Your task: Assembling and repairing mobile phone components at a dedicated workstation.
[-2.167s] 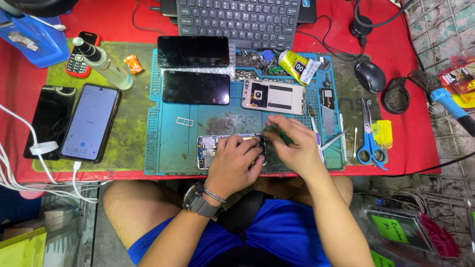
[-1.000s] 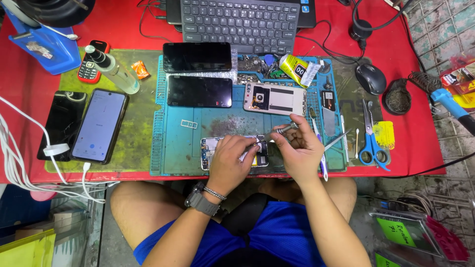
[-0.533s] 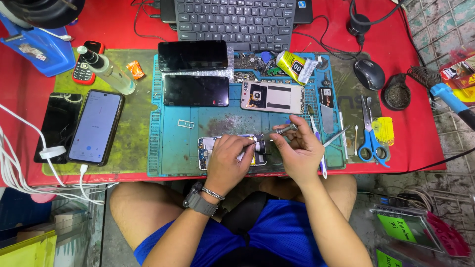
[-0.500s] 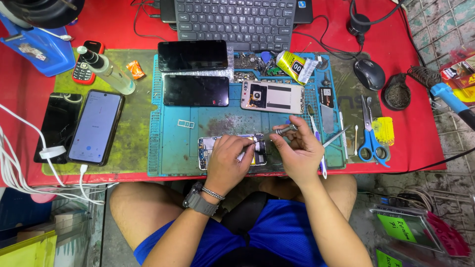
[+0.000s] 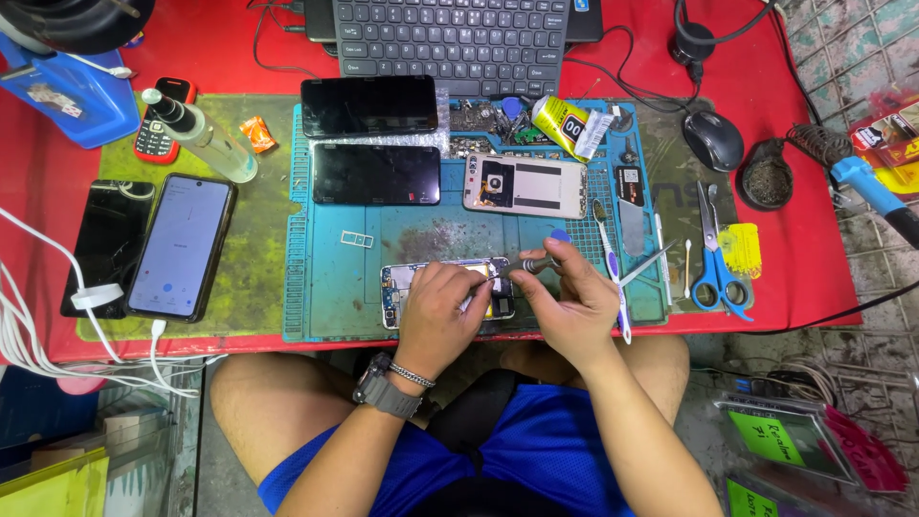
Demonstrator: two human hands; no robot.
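Bending over an opened phone [image 5: 407, 287] at the near edge of a teal mat [image 5: 330, 287], a person worked at it with both bare hands. The left hand [image 5: 442, 306], a watch [image 5: 381, 388] and bracelet at its wrist, lay curled over the middle of the phone and pressed it to the mat. The right hand [image 5: 574, 302] had its fingers drawn together, pinching a small metal tool [image 5: 522, 266] whose tip met the phone just beside the left fingertips; whether the left fingers also touched the tool could not be told. The phone's left end showed past the left hand, its insides bare.

Farther back on the mat lay two dark screens [image 5: 375, 174], one above the other, and beside them a pale back cover [image 5: 525, 186]. A yellow glue tube [image 5: 563, 127] rested near the mat's far edge, in front of a black keyboard [image 5: 450, 43]. A small card tray [image 5: 357, 238] lay on the mat left of the work. To the right of the hands lay a toothbrush [image 5: 613, 287] and tweezers [image 5: 646, 263], then blue-handled scissors [image 5: 710, 258] on the red table [image 5: 814, 268]. A black mouse [image 5: 713, 141] sat well beyond them. Two more phones [image 5: 182, 247] lay side by side on a green mat [image 5: 258, 268] at left, with white cables trailing off the table edge.
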